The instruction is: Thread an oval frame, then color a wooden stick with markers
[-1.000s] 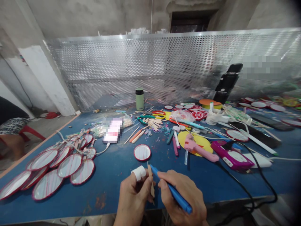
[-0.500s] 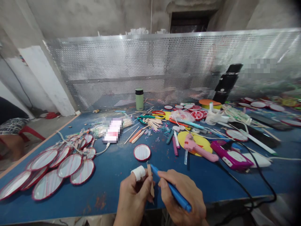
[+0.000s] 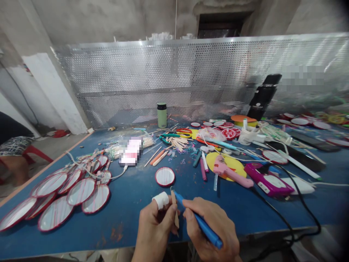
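Between the thumb and fingers of my left hand (image 3: 156, 227) is a flat wooden craft stick (image 3: 176, 215), held close to upright. White tape (image 3: 160, 200) wraps one of that hand's fingers. My right hand (image 3: 211, 229) is closed around a blue marker pen (image 3: 205, 229), its tip at the upper part of the stick; whether it touches the wood I cannot tell. A small thin hook or wire shows at the stick's top end. Just beyond my hands lies a round white disc with a red rim (image 3: 165, 176).
Red-rimmed discs (image 3: 56, 214) are piled at left, near a charging phone (image 3: 131, 151). Wooden sticks (image 3: 178, 142) and pens lie mid-table. A pink glue gun (image 3: 230, 171) and purple power strip (image 3: 268, 180) with cables sit right. A green bottle (image 3: 161, 116) stands behind; a person sits far left.
Almost nothing differs. My right hand and the back end of the blue marker have shifted very slightly; the stick stays in my left hand.
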The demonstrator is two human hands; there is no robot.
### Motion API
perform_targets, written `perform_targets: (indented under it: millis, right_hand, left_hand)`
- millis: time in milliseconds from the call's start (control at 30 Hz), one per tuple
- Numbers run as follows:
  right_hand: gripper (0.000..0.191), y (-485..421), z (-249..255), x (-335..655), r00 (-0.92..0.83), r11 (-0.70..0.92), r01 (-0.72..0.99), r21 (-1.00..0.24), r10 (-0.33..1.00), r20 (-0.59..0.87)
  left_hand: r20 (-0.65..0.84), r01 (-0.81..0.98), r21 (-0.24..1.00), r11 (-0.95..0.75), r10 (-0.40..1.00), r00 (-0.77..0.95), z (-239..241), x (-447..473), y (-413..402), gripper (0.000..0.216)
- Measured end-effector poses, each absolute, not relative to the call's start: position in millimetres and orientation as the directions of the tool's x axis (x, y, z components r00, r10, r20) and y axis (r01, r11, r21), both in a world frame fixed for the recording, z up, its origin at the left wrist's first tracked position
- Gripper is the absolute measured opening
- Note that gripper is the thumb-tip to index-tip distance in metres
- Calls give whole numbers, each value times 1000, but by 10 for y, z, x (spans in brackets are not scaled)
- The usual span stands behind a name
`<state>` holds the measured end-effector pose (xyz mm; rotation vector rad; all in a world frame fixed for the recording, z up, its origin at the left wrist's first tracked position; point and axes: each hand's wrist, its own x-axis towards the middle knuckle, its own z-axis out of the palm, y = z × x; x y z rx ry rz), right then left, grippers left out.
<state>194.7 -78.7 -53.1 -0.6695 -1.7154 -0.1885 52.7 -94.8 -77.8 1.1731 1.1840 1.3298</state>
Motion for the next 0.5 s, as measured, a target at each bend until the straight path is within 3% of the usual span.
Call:
perform_targets:
  millis: [500]
  right_hand:
    - [10,-769,-540,1945,-104,809,544,-222,328,939]
  left_hand:
    - [58,-58,996,-63,995,-81,-771,545,-959,29]
